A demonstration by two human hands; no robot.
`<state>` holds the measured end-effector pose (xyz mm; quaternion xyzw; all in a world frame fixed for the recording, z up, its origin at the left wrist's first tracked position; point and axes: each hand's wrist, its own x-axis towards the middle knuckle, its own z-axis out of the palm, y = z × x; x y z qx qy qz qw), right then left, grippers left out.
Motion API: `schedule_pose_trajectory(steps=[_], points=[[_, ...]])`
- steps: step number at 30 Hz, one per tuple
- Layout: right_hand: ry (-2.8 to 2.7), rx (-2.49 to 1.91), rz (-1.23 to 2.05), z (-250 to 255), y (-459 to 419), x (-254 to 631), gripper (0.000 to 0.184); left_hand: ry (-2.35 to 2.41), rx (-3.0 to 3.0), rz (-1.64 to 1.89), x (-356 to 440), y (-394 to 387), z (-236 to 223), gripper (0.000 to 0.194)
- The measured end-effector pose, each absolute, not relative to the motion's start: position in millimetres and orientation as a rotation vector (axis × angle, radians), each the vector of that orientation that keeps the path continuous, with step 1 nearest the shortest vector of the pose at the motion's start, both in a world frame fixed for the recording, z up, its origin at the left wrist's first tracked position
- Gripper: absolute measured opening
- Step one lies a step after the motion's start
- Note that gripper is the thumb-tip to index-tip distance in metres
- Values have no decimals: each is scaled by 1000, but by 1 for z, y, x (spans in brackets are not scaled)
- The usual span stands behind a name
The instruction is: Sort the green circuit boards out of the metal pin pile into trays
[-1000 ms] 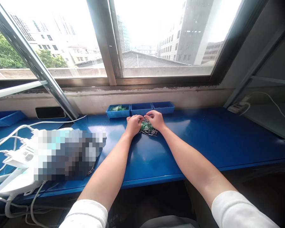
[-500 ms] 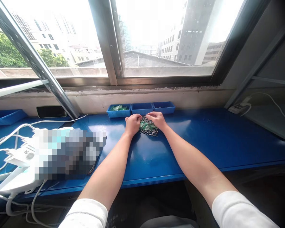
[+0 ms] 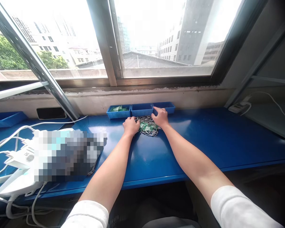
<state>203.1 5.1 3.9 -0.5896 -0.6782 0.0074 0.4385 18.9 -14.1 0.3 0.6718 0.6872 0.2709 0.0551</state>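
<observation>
Metal pile point(image 3: 146, 120) (green packets point(image 3: 148, 127) atop), between left grip point(image 3: 131, 126) and right grip point(image 3: 161, 117)

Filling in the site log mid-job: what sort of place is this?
Probably a small workshop or light-assembly station beside a window: a blue worktop holds a heap of small metal parts, with three blue bins lined up behind it.
</observation>
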Motion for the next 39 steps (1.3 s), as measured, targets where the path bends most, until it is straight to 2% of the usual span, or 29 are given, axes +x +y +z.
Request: schedule_pose_trajectory(steps=[3, 7, 12, 19, 28, 36, 39], points=[[-1609, -1649, -32, 4, 11, 214, 54, 2078, 2044, 771, 19, -14, 0, 36], [-1579, -1867, 56, 2, 17, 226, 69, 2072, 2054, 727, 20, -15, 1, 38], [-1671, -1879, 170, -2, 19, 229, 76, 2063, 2069, 702, 20, -15, 1, 38], [-1706, -1639, 47, -7, 9, 208, 54, 2044, 2096, 698, 19, -15, 0, 40], [-2041, -1635, 209, -5, -8, 187, 26, 2053, 2103, 696, 19, -14, -2, 40], [-2004, -1444, 217, -9, -1, 192, 16, 1963, 2181, 747, 18, -13, -6, 36], [-1909, -1370, 232, -11, 1, 193, 19, 1931, 2205, 757, 19, -15, -6, 34]])
